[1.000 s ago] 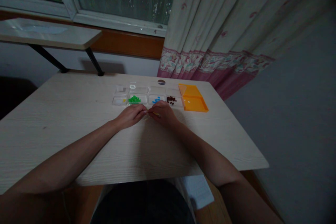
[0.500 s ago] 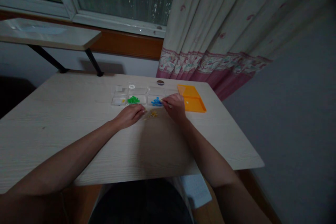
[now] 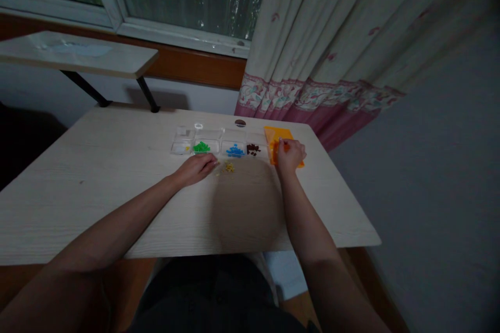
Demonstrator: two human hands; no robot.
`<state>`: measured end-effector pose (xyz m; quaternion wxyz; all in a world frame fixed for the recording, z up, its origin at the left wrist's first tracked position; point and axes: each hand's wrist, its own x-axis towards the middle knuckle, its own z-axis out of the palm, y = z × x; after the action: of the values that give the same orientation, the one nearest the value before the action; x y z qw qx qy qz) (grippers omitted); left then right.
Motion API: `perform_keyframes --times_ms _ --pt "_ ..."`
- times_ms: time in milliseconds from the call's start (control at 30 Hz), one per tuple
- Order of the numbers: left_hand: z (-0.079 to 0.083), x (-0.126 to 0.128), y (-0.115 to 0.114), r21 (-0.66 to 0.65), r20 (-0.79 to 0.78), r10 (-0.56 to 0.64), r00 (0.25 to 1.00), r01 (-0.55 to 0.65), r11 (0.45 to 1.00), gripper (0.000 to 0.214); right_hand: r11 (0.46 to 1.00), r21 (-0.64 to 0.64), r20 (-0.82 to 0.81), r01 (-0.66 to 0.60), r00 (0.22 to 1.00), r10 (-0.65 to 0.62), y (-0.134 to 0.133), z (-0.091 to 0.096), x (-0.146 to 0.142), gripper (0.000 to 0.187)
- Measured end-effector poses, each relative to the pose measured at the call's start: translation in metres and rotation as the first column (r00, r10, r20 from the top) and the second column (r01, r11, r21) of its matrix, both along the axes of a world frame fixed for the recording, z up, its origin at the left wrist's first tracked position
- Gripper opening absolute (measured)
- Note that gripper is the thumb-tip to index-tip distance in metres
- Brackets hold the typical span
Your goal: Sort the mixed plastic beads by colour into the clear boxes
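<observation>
My left hand [image 3: 197, 168] rests on the table with its fingers closed, just in front of a clear compartment box [image 3: 215, 134]. Whatever sits at its fingertips is too small to make out. Beside those fingertips lies a loose heap of small yellow pieces [image 3: 229, 167]. Over the orange box [image 3: 278, 131] at the right, my right hand [image 3: 292, 155] has its fingers pinched together; what they hold, if anything, is hidden. The clear box has green pieces [image 3: 201, 147], blue pieces [image 3: 235, 151] and dark brown pieces [image 3: 253, 149] in separate compartments.
A dark round spot [image 3: 240, 123] shows on the table [image 3: 164, 229] behind the boxes. A raised shelf [image 3: 113, 57] on black legs stands at the back left. The curtain [image 3: 312, 62] hangs behind the table's right end, near the wall.
My right hand has moved right, from the blue pieces to the orange box, uncovering the brown pieces. My left hand stays closed by the yellow heap. The view has shifted slightly.
</observation>
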<state>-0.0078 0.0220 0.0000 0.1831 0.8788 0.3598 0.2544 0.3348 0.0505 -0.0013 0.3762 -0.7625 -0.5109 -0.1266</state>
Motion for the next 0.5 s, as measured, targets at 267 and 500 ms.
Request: perform_keyframes --times_ms 267,500 --pt "-0.0032 -0.0014 0.0011 -0.018 -0.004 0.014 1.0 -0.014 1.0 0.034 0.988 -0.142 0.045 0.054 0.998 -0.048 0.0014 -0.0099 0.0045 0.039" --pt "-0.0036 -0.0025 0.0011 -0.001 -0.044 -0.007 0.999 0.007 1.0 0.031 0.989 -0.106 0.005 0.099 0.995 -0.099 -0.0006 -0.0076 0.0058 0.048"
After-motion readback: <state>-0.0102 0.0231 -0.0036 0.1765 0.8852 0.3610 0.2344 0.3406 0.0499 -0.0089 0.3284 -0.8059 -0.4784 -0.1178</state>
